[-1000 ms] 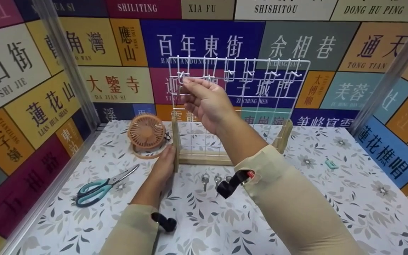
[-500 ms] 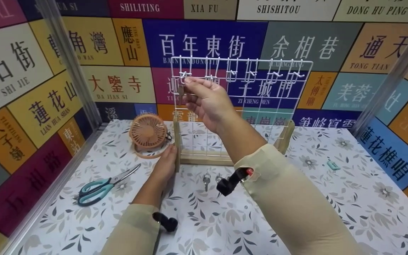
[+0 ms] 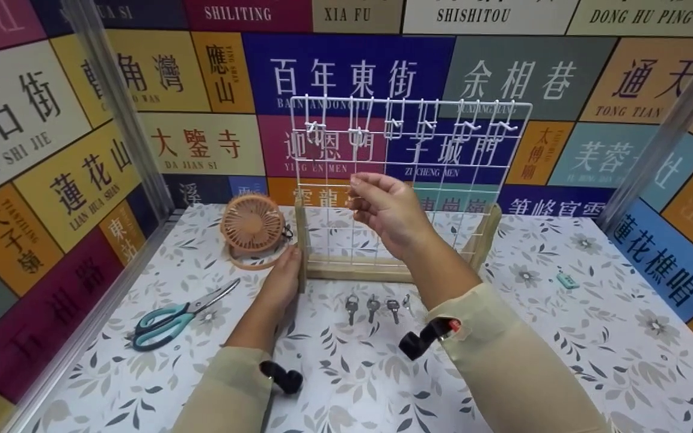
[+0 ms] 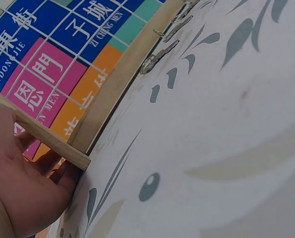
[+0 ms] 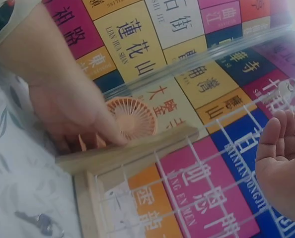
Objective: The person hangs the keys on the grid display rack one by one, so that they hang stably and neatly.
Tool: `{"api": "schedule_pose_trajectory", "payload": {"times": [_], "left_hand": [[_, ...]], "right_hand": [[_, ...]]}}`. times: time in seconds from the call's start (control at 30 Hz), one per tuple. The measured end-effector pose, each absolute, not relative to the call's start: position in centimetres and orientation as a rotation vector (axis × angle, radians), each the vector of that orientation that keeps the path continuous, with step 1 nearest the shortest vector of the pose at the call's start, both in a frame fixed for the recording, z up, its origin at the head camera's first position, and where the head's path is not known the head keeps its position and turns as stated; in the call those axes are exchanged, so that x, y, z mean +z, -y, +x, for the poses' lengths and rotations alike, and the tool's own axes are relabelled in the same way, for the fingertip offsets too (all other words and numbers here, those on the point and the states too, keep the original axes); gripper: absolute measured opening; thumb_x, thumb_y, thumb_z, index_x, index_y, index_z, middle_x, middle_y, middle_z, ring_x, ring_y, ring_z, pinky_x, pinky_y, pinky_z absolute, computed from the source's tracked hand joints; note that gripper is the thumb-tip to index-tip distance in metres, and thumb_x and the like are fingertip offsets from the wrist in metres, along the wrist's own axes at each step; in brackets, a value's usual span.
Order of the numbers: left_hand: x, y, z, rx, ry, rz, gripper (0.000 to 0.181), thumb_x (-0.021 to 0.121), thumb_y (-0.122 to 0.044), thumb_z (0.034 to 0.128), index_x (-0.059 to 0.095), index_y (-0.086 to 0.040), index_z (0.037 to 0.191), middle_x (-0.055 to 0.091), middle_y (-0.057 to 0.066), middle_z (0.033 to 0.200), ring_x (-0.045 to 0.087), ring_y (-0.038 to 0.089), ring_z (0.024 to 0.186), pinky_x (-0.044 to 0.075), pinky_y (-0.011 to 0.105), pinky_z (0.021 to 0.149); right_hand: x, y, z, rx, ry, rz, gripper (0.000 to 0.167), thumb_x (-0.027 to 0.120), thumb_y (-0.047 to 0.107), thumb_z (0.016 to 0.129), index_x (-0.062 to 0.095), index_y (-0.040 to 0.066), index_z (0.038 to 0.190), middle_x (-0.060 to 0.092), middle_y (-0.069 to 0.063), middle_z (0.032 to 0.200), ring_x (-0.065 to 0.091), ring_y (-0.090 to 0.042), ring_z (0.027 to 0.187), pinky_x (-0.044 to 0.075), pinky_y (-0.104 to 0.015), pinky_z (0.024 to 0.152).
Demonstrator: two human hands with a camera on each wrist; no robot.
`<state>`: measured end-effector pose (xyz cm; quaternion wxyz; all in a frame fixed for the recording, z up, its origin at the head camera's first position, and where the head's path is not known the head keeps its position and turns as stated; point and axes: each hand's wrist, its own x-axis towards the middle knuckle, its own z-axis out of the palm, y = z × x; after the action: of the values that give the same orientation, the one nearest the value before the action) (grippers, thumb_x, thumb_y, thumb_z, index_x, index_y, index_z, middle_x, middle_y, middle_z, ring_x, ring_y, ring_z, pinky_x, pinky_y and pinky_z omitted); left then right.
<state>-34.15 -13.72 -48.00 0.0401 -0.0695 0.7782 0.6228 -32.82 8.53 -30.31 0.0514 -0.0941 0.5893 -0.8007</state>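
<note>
My left hand (image 3: 281, 278) grips the wooden left foot (image 4: 58, 142) of a white wire grid rack (image 3: 408, 163), with the thumb on one side and fingers behind. My right hand (image 3: 391, 210) is in front of the grid, below the hooks, its fingers loosely bent and nothing visible between them. White hooks (image 3: 393, 127) line the upper part of the grid. At the leftmost hook hangs a small metallic key (image 5: 285, 90), only faintly seen. Several keys (image 3: 352, 310) lie in a row on the table before the rack.
An orange fan (image 3: 252, 224) stands left of the rack, close to my left hand. Teal-handled scissors (image 3: 166, 325) lie at the left of the table. A small teal tag (image 3: 568, 280) lies to the right. Sign-covered walls (image 3: 346, 66) stand at the back and sides.
My right hand has let go of the key at the leftmost hook and moved down and right. The row of keys on the table shows more fully. My left hand stays on the rack's foot.
</note>
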Motion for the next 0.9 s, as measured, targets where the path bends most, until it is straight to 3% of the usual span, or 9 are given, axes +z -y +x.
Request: {"api": "schedule_pose_trajectory", "payload": {"times": [0.27,0.43,0.73,0.9], "left_hand": [[-48.1,13.8,-34.3,1.897,-2.406,-0.176,0.071,0.031,-0.062,0.1128,0.024,-0.025,0.173,0.021,0.007,0.181,0.016,0.035,0.168,0.012,0.060,0.137],[-48.0,13.8,-34.3,1.898,-2.428,-0.139,0.070,0.030,-0.060,0.1136,0.024,-0.022,0.172,0.019,0.007,0.181,0.017,0.036,0.168,0.013,0.059,0.137],[-48.1,13.9,-34.3,1.900,-2.412,-0.175,0.070,0.030,-0.061,0.1129,0.025,-0.025,0.172,0.020,0.006,0.181,0.016,0.035,0.169,0.011,0.060,0.136],[-48.3,13.9,-34.4,1.902,-2.431,-0.158,0.070,0.031,-0.060,0.1132,0.026,-0.023,0.172,0.020,0.008,0.181,0.016,0.036,0.168,0.011,0.060,0.136]], "right_hand": [[-34.3,-13.1,-31.8,-2.317,-1.977,-0.408,0.019,0.070,0.015,0.105,0.070,0.002,0.119,0.072,-0.001,0.099,0.069,-0.015,0.086,0.061,-0.024,0.075],[-36.2,-15.7,-31.0,-2.233,-2.102,-0.426,0.014,0.072,0.016,0.105,0.074,0.007,0.115,0.072,0.001,0.097,0.069,-0.013,0.085,0.062,-0.024,0.075],[-38.8,-20.1,-30.9,-2.131,-2.213,-0.329,0.030,0.075,0.020,0.103,0.071,-0.002,0.123,0.074,0.003,0.097,0.069,-0.012,0.085,0.062,-0.023,0.076],[-39.9,-21.9,-31.2,-2.112,-2.231,-0.261,0.019,0.075,0.022,0.103,0.076,0.009,0.116,0.073,0.005,0.095,0.070,-0.011,0.086,0.062,-0.023,0.078]]}}
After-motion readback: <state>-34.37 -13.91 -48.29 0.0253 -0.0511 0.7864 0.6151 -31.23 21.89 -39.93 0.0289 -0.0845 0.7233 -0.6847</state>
